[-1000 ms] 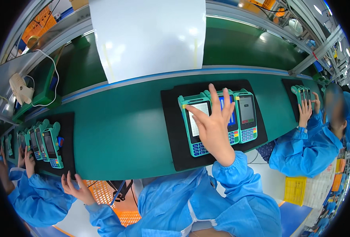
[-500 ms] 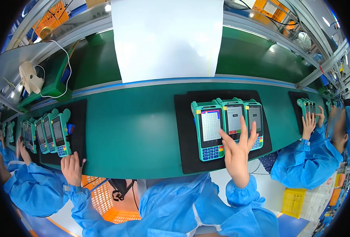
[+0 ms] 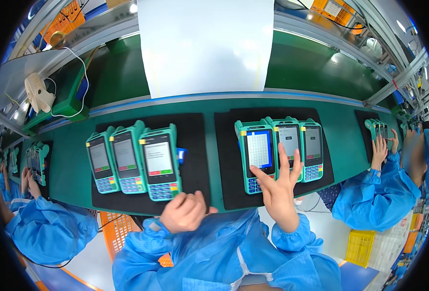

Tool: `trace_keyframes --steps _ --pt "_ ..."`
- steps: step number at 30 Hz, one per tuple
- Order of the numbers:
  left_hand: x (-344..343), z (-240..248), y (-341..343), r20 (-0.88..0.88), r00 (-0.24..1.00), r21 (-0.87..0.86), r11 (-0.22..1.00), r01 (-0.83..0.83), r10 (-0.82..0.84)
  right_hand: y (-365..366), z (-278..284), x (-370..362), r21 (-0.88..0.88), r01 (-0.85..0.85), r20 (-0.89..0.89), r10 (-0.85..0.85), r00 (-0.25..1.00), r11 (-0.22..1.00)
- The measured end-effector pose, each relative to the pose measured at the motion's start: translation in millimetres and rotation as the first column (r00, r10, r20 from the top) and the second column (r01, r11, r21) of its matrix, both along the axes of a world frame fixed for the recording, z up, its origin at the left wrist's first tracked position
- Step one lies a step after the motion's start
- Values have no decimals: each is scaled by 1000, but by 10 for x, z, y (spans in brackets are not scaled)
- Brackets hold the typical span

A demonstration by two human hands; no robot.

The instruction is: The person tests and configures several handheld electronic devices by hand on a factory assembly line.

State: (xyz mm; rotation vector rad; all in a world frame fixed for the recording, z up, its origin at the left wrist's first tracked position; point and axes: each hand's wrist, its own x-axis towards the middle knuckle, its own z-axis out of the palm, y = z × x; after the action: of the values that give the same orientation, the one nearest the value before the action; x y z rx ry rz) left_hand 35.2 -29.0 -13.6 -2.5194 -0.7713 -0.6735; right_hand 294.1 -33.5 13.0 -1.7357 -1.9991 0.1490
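A black mat (image 3: 194, 140) on the left bears three green-cased handheld payment terminals, the nearest one (image 3: 158, 160) showing a white screen with red and green buttons. My left hand (image 3: 185, 212) is closed at that mat's front edge, its fingers curled just below this terminal's keypad. On a second black mat (image 3: 225, 160) to the right stand three more terminals. My right hand (image 3: 279, 191) is spread over them. Its thumb is at the lower screen edge of the left terminal (image 3: 258, 150), which shows a grid with a blue border. Its other fingers reach over the middle terminal (image 3: 288, 138).
A white sheet (image 3: 205, 48) hangs at the back of the green bench (image 3: 185, 107). People in blue sit at left (image 3: 49, 228) and right (image 3: 377, 199), with terminals before them. A fan (image 3: 37, 92) stands back left. An orange crate (image 3: 115, 233) sits below the bench.
The left mat with its three terminals has slid right, closer to the other mat, along with my left hand. My right thumb has moved down-left on the left terminal, whose grid now has a blue border.
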Motion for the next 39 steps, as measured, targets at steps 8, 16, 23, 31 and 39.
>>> trace_keyframes --steps 8,16,23,31,39 --pt "144 -5 24 93 982 -90 981 172 -164 521 34 -77 137 -4 44 -2 999 991" --pt "-894 199 -25 315 886 -188 938 -292 339 575 13 -43 137 53 47 -60 997 989" --pt "-2205 -125 214 497 266 -595 547 -588 826 -27 38 -33 -35 44 15 -43 999 998" --pt "-2547 -636 498 454 298 -825 523 -217 840 518 47 -74 157 57 13 -59 998 986" --pt "-2533 -650 443 539 213 -833 553 -6 815 540 58 3 148 57 1 -57 998 987"
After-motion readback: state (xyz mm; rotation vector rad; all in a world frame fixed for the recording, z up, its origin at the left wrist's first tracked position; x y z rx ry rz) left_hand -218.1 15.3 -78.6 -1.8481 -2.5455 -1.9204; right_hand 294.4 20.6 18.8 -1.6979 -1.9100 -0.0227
